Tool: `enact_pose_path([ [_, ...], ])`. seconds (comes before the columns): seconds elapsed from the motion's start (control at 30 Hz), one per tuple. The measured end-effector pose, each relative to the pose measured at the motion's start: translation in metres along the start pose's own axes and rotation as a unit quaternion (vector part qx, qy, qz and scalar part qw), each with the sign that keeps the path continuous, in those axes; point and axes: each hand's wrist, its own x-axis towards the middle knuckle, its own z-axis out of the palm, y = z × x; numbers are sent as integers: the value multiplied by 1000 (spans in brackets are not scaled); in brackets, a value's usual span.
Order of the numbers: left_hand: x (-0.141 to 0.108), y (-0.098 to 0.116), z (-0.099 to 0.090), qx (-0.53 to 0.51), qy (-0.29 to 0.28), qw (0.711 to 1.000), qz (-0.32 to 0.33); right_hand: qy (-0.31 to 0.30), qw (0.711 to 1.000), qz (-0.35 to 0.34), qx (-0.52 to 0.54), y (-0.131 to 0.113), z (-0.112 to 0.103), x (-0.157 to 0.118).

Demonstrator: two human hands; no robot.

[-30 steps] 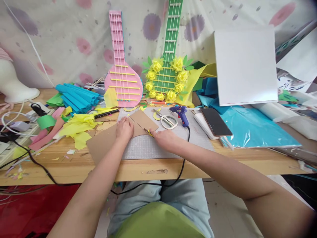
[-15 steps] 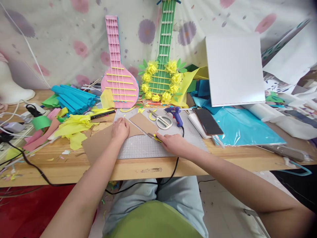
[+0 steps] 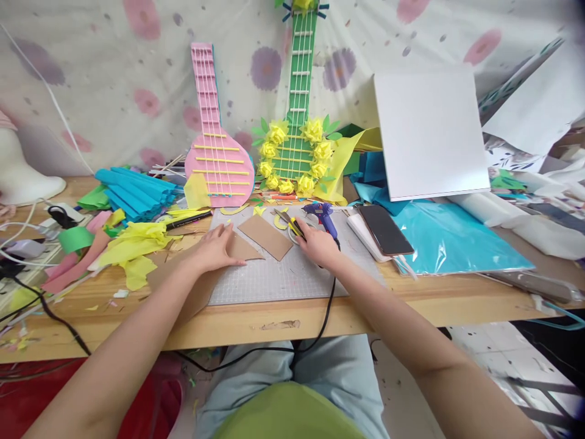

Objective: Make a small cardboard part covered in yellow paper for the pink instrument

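So the right hand [image 3: 320,242] has its fingers closed round a yellow-and-black cutter [image 3: 295,227], right over the scissors [image 3: 289,234], partly hiding them. Left hand [image 3: 214,250] isn't gripping: fingers spread, thumb stuck out, on the big cardboard sheet [image 3: 241,249]; can't tell how hard it's pressing. The small cardboard piece [image 3: 265,238] lies flat on the grey mat [image 3: 256,283] between the hands, long axis slanting from far left to near right. Its near-right corner is just beside the right fingers, so that hand's closer; the big sheet's pointed tip sits between it and the left thumb. Further out, the glue gun [image 3: 323,213] is past the right hand, its cord [image 3: 329,302] drooping over the worktop's [image 3: 228,323] front edge, and two paper guitars [image 3: 219,164] stand along the back.
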Motion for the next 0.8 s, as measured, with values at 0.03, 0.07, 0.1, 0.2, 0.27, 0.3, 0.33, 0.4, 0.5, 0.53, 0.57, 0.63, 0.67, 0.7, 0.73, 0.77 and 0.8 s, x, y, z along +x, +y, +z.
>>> enact_pose_path([
  [0.03,-1,1,-3,8,14,1000,14,4,1000,8,5,-1,1,2],
  [0.07,-2,4,-6,18,29,999,27,9,1000,14,12,-1,2,4],
  [0.1,-3,8,-10,29,46,998,40,15,1000,17,19,-1,3,5],
  [0.2,-4,25,-27,59,101,989,91,36,998,22,41,-1,6,6],
  [0.27,-2,34,-42,79,122,980,133,45,997,25,49,1,7,4],
  [0.3,0,37,-50,86,128,977,144,47,997,25,51,1,7,3],
  [0.33,3,37,-58,93,130,977,144,50,997,24,53,2,7,2],
  [0.4,9,33,-69,102,135,980,109,55,997,20,55,2,7,0],
  [0.5,20,14,-76,121,136,982,50,50,997,19,54,2,5,-3],
  [0.53,24,5,-77,129,135,982,34,45,997,20,53,1,4,-3],
  [0.57,27,-4,-76,137,133,981,19,41,998,22,51,1,4,-3],
  [0.63,32,-25,-75,153,130,980,-7,37,998,25,50,1,3,-3],
  [0.67,34,-36,-75,162,130,978,-14,37,998,27,50,2,3,-2],
  [0.7,36,-49,-75,171,134,976,-16,37,998,30,51,2,4,-2],
  [0.73,37,-61,-75,180,137,974,-13,38,997,31,52,3,4,-1],
  [0.77,39,-74,-76,185,146,972,-17,40,997,31,55,3,5,-1],
  [0.8,40,-85,-76,185,152,971,-24,42,997,30,57,3,6,-1],
])
